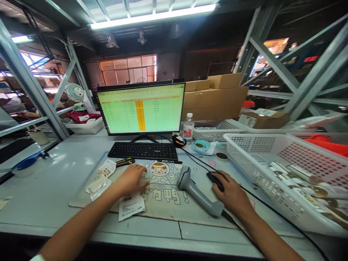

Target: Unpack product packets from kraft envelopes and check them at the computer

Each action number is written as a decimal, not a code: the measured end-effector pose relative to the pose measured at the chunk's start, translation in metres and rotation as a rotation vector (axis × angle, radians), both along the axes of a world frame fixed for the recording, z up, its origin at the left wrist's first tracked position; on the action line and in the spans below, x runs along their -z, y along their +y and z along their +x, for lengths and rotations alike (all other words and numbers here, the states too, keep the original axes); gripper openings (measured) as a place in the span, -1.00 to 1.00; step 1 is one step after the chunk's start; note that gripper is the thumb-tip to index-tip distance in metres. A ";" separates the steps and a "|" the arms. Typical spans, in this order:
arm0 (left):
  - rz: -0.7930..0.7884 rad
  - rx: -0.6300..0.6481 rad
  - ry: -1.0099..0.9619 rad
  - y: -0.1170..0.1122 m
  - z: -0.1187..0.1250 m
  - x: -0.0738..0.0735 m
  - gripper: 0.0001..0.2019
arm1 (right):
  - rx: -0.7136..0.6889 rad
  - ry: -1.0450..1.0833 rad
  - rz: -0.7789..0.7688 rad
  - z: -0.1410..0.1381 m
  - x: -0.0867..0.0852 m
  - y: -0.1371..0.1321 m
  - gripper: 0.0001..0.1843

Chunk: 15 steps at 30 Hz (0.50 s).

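My right hand (231, 192) rests over a black computer mouse (216, 180) on the printed desk mat (165, 208), its fingers curved round it. My left hand (133, 179) is over the mat, fingers loosely apart and slightly blurred, with nothing visible in them. Just below that hand lies a white printed packet (132, 207), its upper part hidden by the hand. A grey barcode scanner (198, 194) lies between my hands. Left of my left wrist are a clear-wrapped item (98, 187) and a small white packet (107, 168).
Behind the mat stand a keyboard (143, 150) and a lit monitor (141, 108). A water bottle (188, 128) and a tape roll (200, 145) are right of the keyboard. A white basket (252, 177) of packaged goods borders the right side. Cables cross the mat.
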<state>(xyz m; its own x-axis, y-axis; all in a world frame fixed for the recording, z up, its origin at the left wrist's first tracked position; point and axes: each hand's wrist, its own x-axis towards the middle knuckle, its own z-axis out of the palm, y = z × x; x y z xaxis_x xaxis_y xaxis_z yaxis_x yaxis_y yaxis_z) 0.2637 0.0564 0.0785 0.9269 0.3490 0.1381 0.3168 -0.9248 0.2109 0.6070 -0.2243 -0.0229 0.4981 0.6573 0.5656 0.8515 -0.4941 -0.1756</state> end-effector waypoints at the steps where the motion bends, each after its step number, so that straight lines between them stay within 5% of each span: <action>1: -0.044 -0.053 0.035 -0.004 -0.025 0.004 -0.46 | -0.015 0.005 0.003 0.002 0.001 -0.001 -0.52; 5: -0.185 -0.190 0.086 -0.024 -0.088 0.027 -0.36 | -0.050 0.047 0.012 0.011 0.004 -0.001 -0.48; 9: -0.259 -0.236 -0.087 -0.037 -0.096 0.039 -0.61 | -0.079 0.076 0.008 0.013 0.002 0.000 -0.48; 15: -0.472 -0.315 -0.274 -0.043 -0.122 0.035 -0.83 | -0.113 0.075 0.023 0.015 0.003 0.001 -0.46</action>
<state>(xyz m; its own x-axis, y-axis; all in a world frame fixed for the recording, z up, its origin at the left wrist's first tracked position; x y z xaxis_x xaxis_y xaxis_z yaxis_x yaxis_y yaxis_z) 0.1412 0.0138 0.0438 0.7224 0.6810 0.1203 0.4358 -0.5834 0.6854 0.6222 -0.2234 -0.0257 0.4631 0.6989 0.5450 0.8856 -0.3905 -0.2515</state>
